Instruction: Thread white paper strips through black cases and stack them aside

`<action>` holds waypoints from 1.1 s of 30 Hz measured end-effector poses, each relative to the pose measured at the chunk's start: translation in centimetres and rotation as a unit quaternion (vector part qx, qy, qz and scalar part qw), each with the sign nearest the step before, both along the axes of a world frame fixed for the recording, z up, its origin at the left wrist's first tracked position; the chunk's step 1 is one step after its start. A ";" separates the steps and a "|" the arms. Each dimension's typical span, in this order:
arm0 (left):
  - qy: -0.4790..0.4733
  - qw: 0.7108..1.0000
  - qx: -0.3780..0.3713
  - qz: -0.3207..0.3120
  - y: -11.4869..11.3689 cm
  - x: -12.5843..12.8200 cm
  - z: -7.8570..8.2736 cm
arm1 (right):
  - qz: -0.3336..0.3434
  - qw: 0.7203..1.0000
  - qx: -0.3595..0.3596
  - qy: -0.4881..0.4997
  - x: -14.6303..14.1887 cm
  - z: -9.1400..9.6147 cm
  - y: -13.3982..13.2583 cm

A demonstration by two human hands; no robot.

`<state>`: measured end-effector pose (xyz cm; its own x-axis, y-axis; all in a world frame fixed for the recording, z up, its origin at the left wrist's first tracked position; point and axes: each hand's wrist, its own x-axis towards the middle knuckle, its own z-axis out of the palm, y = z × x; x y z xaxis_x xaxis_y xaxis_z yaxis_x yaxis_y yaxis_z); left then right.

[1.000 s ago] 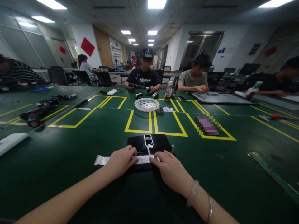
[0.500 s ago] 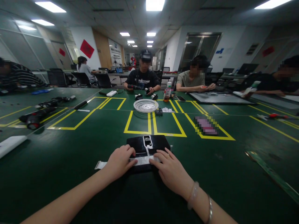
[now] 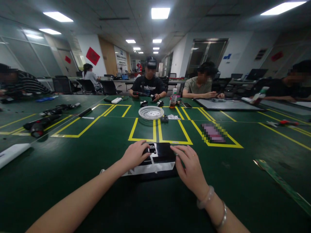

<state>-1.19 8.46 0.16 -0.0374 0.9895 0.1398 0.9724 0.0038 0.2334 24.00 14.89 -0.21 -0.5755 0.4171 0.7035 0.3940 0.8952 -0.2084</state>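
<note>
Black device (image 3: 166,150) sits between left hand (image 3: 136,153), which hides its left edge, and right hand (image 3: 190,165), at its right; can't tell if either grips. Left forearm (image 3: 89,191) hides part of white strip (image 3: 153,168).

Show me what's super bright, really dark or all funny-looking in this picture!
In the head view, the ceiling light glares white; in the head view, the green table sinks into darkness at bottom middle; in the head view, the white strip shows pale against the black case; in the head view, square blocks hide the pink thing.
</note>
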 end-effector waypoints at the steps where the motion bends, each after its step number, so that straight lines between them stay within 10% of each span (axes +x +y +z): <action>1: -0.001 1.000 0.000 0.002 0.6 0.0 0.0 | -0.002 1.000 -0.001 0.002 0.0 0.0 0.1; 11: -0.013 0.998 -0.062 -0.021 4.5 -0.5 -0.3 | -0.002 1.000 0.000 -0.014 0.0 0.7 -0.5; 33: -0.036 0.996 -0.054 0.054 2.4 -7.1 -1.7 | 0.003 0.999 -0.014 -0.047 -0.4 0.2 -0.6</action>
